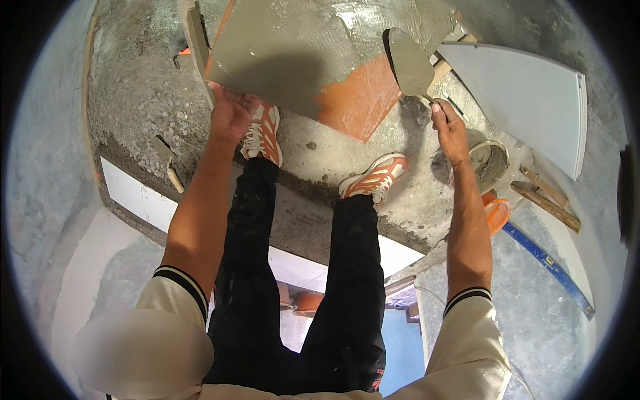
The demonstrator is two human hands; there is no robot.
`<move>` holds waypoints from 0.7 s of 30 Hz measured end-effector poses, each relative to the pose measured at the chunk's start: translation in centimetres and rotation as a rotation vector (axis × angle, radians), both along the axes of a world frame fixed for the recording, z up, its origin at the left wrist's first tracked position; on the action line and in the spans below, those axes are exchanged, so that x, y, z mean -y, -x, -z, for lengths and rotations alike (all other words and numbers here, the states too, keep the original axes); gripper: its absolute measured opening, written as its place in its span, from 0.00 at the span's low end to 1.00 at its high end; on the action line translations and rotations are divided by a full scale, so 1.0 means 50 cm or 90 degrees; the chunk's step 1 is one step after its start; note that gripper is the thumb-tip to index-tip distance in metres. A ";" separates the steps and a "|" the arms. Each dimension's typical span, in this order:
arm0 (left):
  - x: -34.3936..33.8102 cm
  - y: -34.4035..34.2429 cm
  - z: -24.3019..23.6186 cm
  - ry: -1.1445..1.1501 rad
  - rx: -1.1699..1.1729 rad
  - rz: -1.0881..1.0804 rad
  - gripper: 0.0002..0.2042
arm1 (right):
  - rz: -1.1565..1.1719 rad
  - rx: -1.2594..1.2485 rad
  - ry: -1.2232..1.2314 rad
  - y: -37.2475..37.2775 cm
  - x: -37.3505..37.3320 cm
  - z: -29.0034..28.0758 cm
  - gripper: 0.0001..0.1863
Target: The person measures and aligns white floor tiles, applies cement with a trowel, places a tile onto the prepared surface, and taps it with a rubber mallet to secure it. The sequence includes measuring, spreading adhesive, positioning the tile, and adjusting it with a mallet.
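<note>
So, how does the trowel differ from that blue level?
The trowel has a broad, rounded blade, while the blue level is a long, narrow bar. The trowel's blade is coated in grey mortar; the level shows mostly blue. The trowel is gripped in the person's right hand, whereas the level lies untouched. Both are tools in the right half of the picture.

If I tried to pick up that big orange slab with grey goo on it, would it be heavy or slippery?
The orange slab would probably feel heavy, because wet grey paste covers most of its top. Where the paste shines, it's likely slippery. The slab seems apt to stay stiff: its bare edges look straight.
</note>
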State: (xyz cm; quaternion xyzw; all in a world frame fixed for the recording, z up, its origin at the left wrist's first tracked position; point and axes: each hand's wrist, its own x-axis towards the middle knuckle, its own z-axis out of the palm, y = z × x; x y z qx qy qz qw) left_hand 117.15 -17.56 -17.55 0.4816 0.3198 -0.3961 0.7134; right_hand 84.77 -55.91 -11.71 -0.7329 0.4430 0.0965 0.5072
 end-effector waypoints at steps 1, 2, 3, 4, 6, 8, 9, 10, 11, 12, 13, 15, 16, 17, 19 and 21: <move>-0.005 0.000 -0.004 -0.022 0.017 0.006 0.36 | -0.025 -0.015 0.002 0.013 0.003 0.003 0.23; 0.009 0.007 -0.016 -0.050 0.016 0.000 0.35 | -0.058 -0.034 0.023 0.062 0.007 0.004 0.23; 0.025 0.011 -0.027 -0.077 0.015 -0.006 0.35 | -0.092 -0.054 0.044 0.120 0.004 -0.005 0.23; 0.039 0.009 -0.042 -0.103 0.023 -0.015 0.35 | -0.129 -0.065 0.067 0.162 -0.004 -0.017 0.23; 0.026 -0.001 -0.048 -0.119 0.000 -0.008 0.34 | -0.073 -0.051 0.067 0.224 -0.055 -0.060 0.24; 0.027 -0.005 -0.047 -0.112 -0.005 0.001 0.34 | 0.000 -0.052 0.021 0.206 -0.060 -0.095 0.25; 0.023 -0.007 -0.050 -0.105 0.003 0.006 0.34 | 0.044 -0.058 -0.033 0.176 -0.057 -0.112 0.26; 0.017 -0.006 -0.053 -0.095 0.008 0.011 0.35 | 0.087 -0.068 -0.085 0.135 -0.057 -0.141 0.27; 0.008 -0.008 -0.043 -0.084 0.001 0.009 0.35 | 0.113 -0.056 -0.101 0.085 -0.052 -0.160 0.27; -0.009 -0.019 -0.025 -0.076 0.001 0.005 0.36 | 0.139 -0.037 -0.120 0.022 -0.046 -0.163 0.27; -0.009 -0.022 -0.021 -0.062 -0.009 0.006 0.36 | 0.168 -0.026 -0.134 -0.018 -0.045 -0.166 0.27; -0.018 -0.019 -0.016 -0.001 -0.010 -0.007 0.34 | 0.122 -0.074 -0.113 -0.041 -0.066 -0.156 0.27; -0.015 -0.010 -0.015 0.029 -0.014 -0.013 0.33 | 0.093 -0.096 -0.100 -0.027 -0.091 -0.141 0.26; -0.010 -0.004 -0.019 0.016 -0.021 -0.022 0.34 | 0.061 -0.118 -0.089 -0.011 -0.120 -0.125 0.25; 0.018 0.002 -0.033 -0.004 -0.036 -0.039 0.34 | -0.062 -0.102 0.027 0.024 -0.201 -0.107 0.29; 0.037 0.003 -0.046 0.008 -0.046 -0.039 0.35 | -0.153 -0.044 0.127 0.065 -0.275 -0.081 0.28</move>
